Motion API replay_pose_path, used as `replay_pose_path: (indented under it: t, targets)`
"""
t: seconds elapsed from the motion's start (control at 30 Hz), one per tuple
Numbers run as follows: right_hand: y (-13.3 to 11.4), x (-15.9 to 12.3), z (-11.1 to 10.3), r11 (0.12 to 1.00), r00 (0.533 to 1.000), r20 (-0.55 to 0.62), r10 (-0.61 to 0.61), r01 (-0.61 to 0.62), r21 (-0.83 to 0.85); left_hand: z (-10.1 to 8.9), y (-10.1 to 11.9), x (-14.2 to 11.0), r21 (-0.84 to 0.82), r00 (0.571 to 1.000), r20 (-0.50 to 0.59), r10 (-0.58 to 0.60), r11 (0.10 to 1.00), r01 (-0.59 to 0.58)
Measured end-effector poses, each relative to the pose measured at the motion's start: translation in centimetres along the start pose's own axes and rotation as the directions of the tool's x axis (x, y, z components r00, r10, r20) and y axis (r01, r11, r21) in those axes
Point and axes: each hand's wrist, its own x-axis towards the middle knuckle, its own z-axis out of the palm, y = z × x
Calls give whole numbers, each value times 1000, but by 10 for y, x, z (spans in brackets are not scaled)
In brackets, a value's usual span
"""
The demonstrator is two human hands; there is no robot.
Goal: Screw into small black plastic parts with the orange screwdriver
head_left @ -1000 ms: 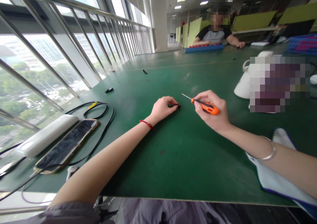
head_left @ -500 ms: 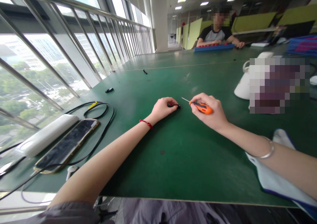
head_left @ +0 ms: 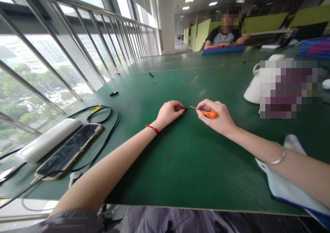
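My left hand (head_left: 170, 112) rests on the green table (head_left: 180, 171), its fingers closed around a small black part (head_left: 185, 109). Only the end of that part shows at the fingertips; its kind is hidden. To the right of it, my right hand (head_left: 218, 116) grips a screwdriver (head_left: 210, 113) with an orange and dark grey handle. The screwdriver's thin metal shaft points left toward the black part, with a small gap between tip and part.
At the left lie a phone (head_left: 69, 150), a white box-shaped device (head_left: 50, 138), a black cable (head_left: 118, 118) and an earbud (head_left: 74, 178). Small black pieces (head_left: 113, 93) lie farther off. A white jug (head_left: 251, 88) stands right, a cloth (head_left: 286, 181) under my right forearm. Across sits a person (head_left: 224, 37) behind a blue tray (head_left: 223, 49).
My right hand has shifted slightly left, bringing the screwdriver's tip lower and closer to the black part. My left hand is nearly still. The person opposite has raised a hand.
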Motion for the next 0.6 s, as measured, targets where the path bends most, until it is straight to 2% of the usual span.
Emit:
replay_pose_path:
  t: [0.1, 0.27, 0.33, 0.47, 0.6]
  targets:
    - [1, 0, 0, 1000, 1000, -3, -21, 21, -8, 0, 4, 0, 2, 1000, 6, -8, 1000, 8]
    - [1, 0, 0, 999, 999, -3, -32, 32, -13, 0, 8, 0, -139, 997, 78, 8, 990, 3]
    - [1, 0, 0, 999, 999, 5, -32, 32, -11, 0, 8, 0, -112, 997, 75, 12, 994, -4]
    - [1, 0, 0, 1000, 999, 15, -30, 30, -8, 0, 3, 1, 44, 998, 19, 66, 997, -67]
    - [1, 0, 0, 999, 999, 11, -41, 41, -13, 1, -2, 4, 83, 985, 96, 146, 984, -154]
